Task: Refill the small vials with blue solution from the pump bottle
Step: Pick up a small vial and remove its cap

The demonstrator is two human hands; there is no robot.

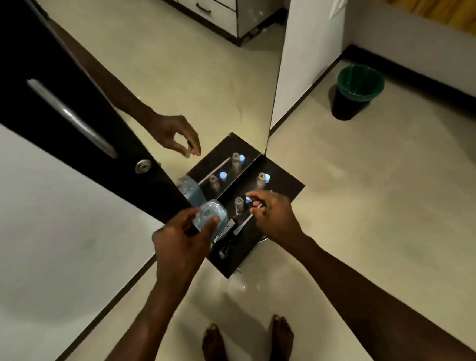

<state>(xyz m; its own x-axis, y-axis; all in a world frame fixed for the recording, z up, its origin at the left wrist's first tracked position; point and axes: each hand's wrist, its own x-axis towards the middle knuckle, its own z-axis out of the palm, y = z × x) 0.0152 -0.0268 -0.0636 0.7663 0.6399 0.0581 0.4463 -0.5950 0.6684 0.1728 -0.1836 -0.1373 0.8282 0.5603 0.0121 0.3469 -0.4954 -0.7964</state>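
The clear bottle of blue solution (209, 216) stands at the near-left of the small dark surface (285, 185) against a mirror, the left hand (178, 235) closing its grip around it, while the right hand (273, 211) pinches a thin tube (245, 223) beside two small vials (240, 204).

A green-lined bin (358, 91) stands on the floor (373, 199) near the far wall's dark skirting. A mirror (196, 84) meets the small dark table's (285, 182) far edge, beside a black door (41, 89) with a metal handle (72, 117).
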